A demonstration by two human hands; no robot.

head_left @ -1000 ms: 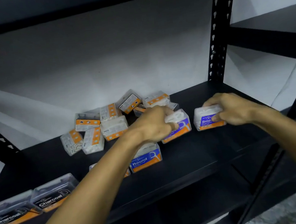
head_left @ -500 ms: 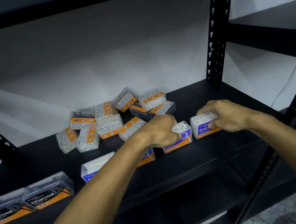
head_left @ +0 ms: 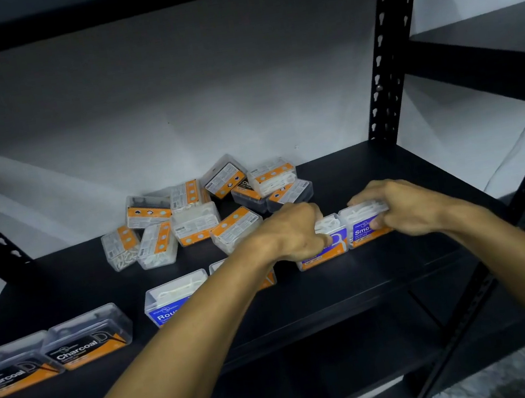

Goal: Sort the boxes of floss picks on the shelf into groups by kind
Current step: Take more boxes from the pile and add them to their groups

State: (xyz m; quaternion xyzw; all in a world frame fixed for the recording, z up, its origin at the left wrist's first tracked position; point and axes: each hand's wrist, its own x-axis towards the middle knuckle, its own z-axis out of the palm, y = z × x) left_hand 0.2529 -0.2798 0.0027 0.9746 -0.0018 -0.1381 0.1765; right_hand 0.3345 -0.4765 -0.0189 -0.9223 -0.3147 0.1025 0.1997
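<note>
On the black shelf (head_left: 336,293), my left hand (head_left: 288,234) grips a clear blue-and-orange box (head_left: 332,239) and my right hand (head_left: 405,204) grips a "Smooth" box (head_left: 362,226); the two boxes stand side by side, touching. Two "Round" boxes stand left of them, one in full view (head_left: 173,295), the other mostly hidden behind my left forearm. Two black "Charcoal" boxes (head_left: 87,337) (head_left: 10,367) stand together at the front left. A loose pile of several boxes (head_left: 201,208) lies at the back, most showing orange back labels.
A perforated black upright (head_left: 383,58) rises at the shelf's right rear corner. Another black shelf unit (head_left: 486,39) stands to the right. A lower shelf board (head_left: 316,388) sits beneath. A white wall is behind.
Both hands have brought their boxes down and together at the right front of the shelf. A second "Round" box has come into view as my left arm shifted.
</note>
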